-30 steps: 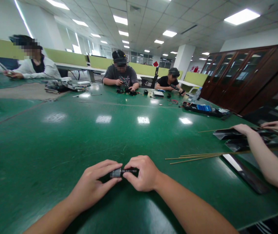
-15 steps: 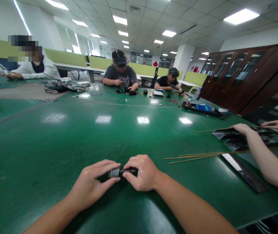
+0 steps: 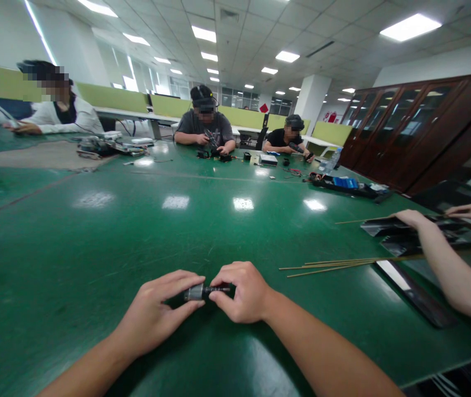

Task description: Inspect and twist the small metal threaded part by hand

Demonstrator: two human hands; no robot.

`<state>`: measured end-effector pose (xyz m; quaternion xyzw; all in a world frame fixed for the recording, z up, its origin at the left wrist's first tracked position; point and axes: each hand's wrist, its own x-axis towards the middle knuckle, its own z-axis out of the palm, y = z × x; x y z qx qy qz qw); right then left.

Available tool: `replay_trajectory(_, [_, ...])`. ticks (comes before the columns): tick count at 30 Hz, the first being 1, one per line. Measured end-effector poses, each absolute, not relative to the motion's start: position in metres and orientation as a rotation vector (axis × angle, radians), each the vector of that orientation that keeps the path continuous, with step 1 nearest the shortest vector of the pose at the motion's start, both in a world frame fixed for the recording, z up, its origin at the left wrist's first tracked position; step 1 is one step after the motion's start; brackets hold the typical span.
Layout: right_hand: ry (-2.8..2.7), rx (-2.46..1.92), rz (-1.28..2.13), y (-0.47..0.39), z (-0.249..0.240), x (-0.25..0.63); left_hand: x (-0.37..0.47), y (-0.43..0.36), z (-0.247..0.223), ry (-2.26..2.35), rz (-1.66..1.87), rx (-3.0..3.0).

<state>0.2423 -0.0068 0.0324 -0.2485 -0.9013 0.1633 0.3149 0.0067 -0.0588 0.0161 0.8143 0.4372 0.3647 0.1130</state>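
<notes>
Just above the green tabletop, my left hand (image 3: 153,309) grips a small grey metal cylinder (image 3: 194,293) between thumb and fingers. From its right end sticks out a thin dark ribbed shaft (image 3: 218,289), roughly level. My right hand (image 3: 241,292) pinches this shaft with thumb and forefinger, close to the cylinder. The cylinder looks like a small motor, but its exact kind cannot be made out. Part of the shaft's length lies in the shade of my right hand.
Thin brass-coloured rods (image 3: 326,267) and a long dark strip (image 3: 415,295) lie at right, beside a co-worker's arm (image 3: 446,264). Dark channel pieces (image 3: 409,242) lie under that person's hands. Farther off are a parts tray (image 3: 347,186), assorted parts and several people at the green table (image 3: 136,237).
The hands and the cylinder with its shaft look almost unchanged. The view has shifted very slightly.
</notes>
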Motion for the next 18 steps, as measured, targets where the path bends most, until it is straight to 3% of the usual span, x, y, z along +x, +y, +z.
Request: replay_trajectory(18, [-2.36, -0.643, 0.47, -0.0069, 0.0338, 0.2425, 0.0049, -0.0597, 0.0187, 1.284, 1.116, 2.418])
